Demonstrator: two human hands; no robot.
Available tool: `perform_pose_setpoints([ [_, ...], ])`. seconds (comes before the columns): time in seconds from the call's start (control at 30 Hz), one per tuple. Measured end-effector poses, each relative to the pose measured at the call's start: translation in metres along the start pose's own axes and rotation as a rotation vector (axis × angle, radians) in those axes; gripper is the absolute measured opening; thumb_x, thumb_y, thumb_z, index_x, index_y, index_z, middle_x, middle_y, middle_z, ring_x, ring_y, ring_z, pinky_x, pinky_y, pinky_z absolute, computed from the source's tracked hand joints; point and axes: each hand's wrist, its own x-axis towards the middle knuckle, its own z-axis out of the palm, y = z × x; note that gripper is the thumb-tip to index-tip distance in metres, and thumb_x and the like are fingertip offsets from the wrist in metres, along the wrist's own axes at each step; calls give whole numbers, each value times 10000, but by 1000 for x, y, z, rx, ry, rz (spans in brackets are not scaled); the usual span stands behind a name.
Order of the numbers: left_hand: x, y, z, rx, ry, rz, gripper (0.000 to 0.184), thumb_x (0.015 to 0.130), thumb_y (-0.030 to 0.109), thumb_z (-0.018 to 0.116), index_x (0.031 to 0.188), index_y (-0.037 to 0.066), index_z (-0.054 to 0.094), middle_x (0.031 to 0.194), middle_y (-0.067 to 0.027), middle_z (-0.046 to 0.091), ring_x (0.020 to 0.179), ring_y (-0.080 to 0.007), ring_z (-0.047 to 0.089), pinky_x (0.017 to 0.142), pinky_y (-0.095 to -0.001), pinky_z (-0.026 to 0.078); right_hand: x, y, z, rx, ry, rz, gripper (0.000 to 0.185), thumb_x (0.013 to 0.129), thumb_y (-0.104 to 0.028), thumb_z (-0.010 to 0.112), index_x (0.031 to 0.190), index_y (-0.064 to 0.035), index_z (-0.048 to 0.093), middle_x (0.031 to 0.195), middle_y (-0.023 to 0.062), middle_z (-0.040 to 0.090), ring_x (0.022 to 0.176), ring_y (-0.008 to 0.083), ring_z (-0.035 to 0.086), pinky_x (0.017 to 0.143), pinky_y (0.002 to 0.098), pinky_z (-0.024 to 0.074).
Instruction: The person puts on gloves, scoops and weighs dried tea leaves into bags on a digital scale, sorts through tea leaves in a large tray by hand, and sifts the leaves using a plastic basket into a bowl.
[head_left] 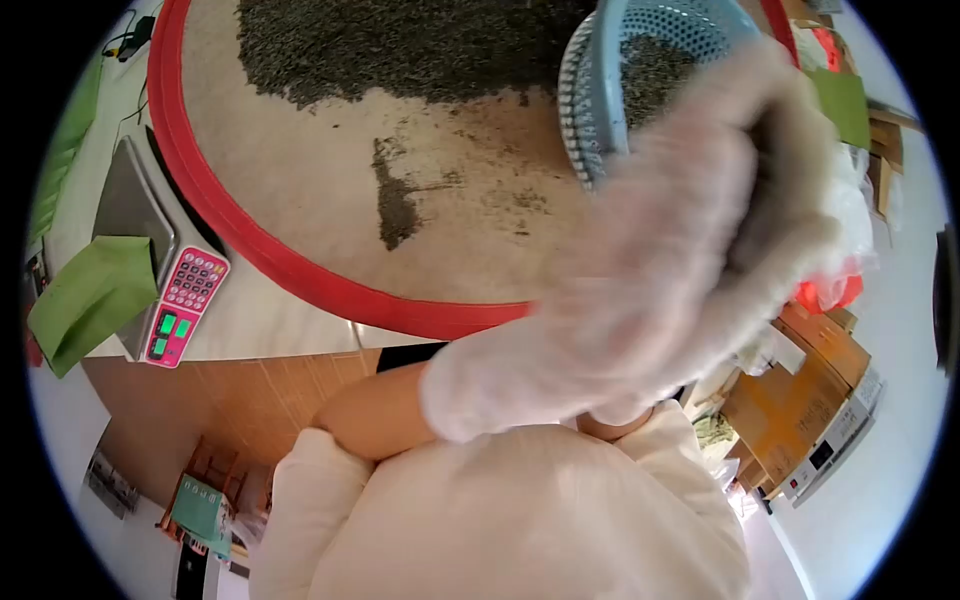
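Both my hands wear thin white gloves and are raised close together over the front right rim of a round tray (pixel 270 200) with a red edge. My left hand (pixel 640 240) crosses in front, its fingers smeared by motion. Partly behind it, my right hand (pixel 800 180) is blurred too, so whether either holds anything does not show. Just beyond them stands a blue plastic basket (pixel 607 80) with perforated walls, holding dark, dry leaf-like bits (pixel 650 75). A wide heap of the same dark material (pixel 410 50) covers the tray's far part, with a small streak (pixel 396 205) nearer me.
Left of the tray, a scale with a pink keypad (pixel 190 285) carries a green pouch (pixel 95 300). On the right are cardboard boxes (pixel 790 400), plastic bags (pixel 850 220) and another green piece (pixel 842 108). A chair (pixel 205 500) stands on the floor at lower left.
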Motion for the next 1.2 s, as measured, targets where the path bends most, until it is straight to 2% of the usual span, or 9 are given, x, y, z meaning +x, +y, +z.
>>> perform_pose_setpoints([
  [0.13, 7, -26, 29, 619, 36, 292, 519, 936, 157, 514, 1370, -34, 302, 1113, -132, 516, 917, -196, 549, 783, -288, 475, 34, 3, -54, -357, 196, 15, 323, 879, -121, 471, 1125, 48, 597, 1117, 170, 607, 1055, 285, 546, 933, 370, 402],
  [0.23, 7, -6, -6, 1036, -64, -35, 571, 939, 159, 500, 1406, -38, 236, 1342, -210, 409, 1202, -312, 462, 1024, -384, 361, 29, -9, -80, -591, 265, -265, 328, 838, -90, 498, 1122, 42, 596, 1085, 184, 610, 1003, 311, 565, 892, 386, 428],
  [0.27, -4, 6, -26, 1260, -131, 187, 537, 938, 156, 476, 1385, -60, 272, 1393, -228, 338, 1286, -343, 331, 1080, -404, 244, 22, -14, -84, -608, 207, -361, 332, 824, -80, 506, 1121, 40, 596, 1075, 188, 611, 986, 319, 571, 878, 391, 437],
  [0.43, 11, 66, -85, 804, 303, -32, 526, 1007, 324, 225, 1360, -46, 349, 1437, -156, 334, 1359, -201, 258, 1138, -311, 138, -31, 24, -24, -257, -707, -223, 367, 756, -30, 550, 1116, 31, 595, 1022, 211, 616, 900, 363, 602, 810, 418, 481],
  [0.53, 3, 94, -120, 904, 487, -30, 583, 995, 364, 168, 1384, -49, 299, 1468, -157, 284, 1390, -231, 199, 1150, -354, 72, -69, 118, 40, -212, -697, 1, 335, 883, -101, 516, 1202, 2, 527, 1163, 202, 567, 1065, 368, 533, 920, 406, 432],
  [0.8, -41, 130, -159, 938, 651, -67, 607, 981, 386, 194, 1392, -51, 281, 1481, -158, 254, 1409, -252, 128, 1153, -372, 41, -117, 185, 68, -272, -1186, -307, 382, 884, -174, 502, 1225, -2, 505, 1329, 190, 458, 1246, 354, 408, 1080, 413, 288],
  [0.97, -50, 131, -168, 942, 663, -87, 611, 981, 397, 177, 1394, -40, 288, 1480, -143, 264, 1407, -239, 143, 1157, -360, 55, -136, 157, 43, -163, -1271, -189, 384, 867, -167, 527, 1213, 0, 516, 1333, 192, 457, 1235, 363, 419, 1056, 412, 328],
  [1.07, -48, 129, -161, 939, 714, -105, 600, 986, 383, 154, 1392, -36, 295, 1475, -135, 277, 1402, -232, 163, 1158, -352, 70, -112, 144, 44, -284, -916, -68, 377, 853, -190, 574, 1181, -11, 527, 1196, 173, 536, 1069, 348, 517, 936, 410, 417],
  [1.2, -51, 132, -166, 925, 737, -106, 587, 991, 365, 141, 1395, -34, 290, 1471, -135, 286, 1397, -234, 182, 1157, -347, 81, -121, 148, 44, -671, -1028, -109, 712, 721, -491, 686, 1227, -37, 477, 1101, 185, 527, 965, 336, 548, 814, 421, 478],
])
